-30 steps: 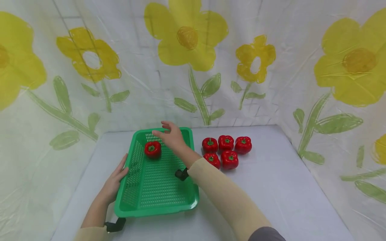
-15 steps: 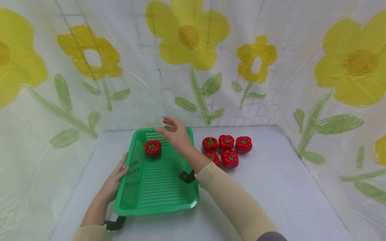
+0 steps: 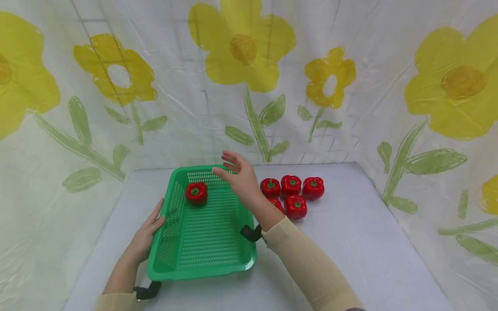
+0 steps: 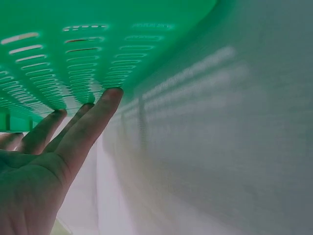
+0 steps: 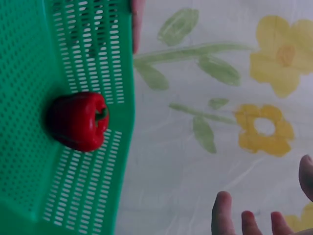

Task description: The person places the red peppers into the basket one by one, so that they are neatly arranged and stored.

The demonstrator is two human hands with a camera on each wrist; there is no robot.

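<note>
A green plastic basket (image 3: 202,273) with slotted walls stands on the white table. One red bell pepper (image 3: 196,193) sits upright in its back left corner. My left hand (image 3: 145,239) rests against the basket's left side; in the left wrist view its straight fingers (image 4: 85,129) touch the outer wall. Over the basket's back right rim hovers my right hand (image 3: 244,180), fingers spread and holding nothing. The right wrist view shows those fingertips (image 5: 222,213) apart from the basket and its pepper (image 5: 78,121).
Right of the basket, several more red bell peppers (image 3: 295,206) stand grouped on the table (image 3: 350,242). My right forearm partly hides one of them. A white curtain with yellow flowers (image 3: 243,49) hangs behind and along both sides.
My right hand has moved right, from above the inside of the basket near the pepper to its back right rim. The left hand, basket and peppers stay put.
</note>
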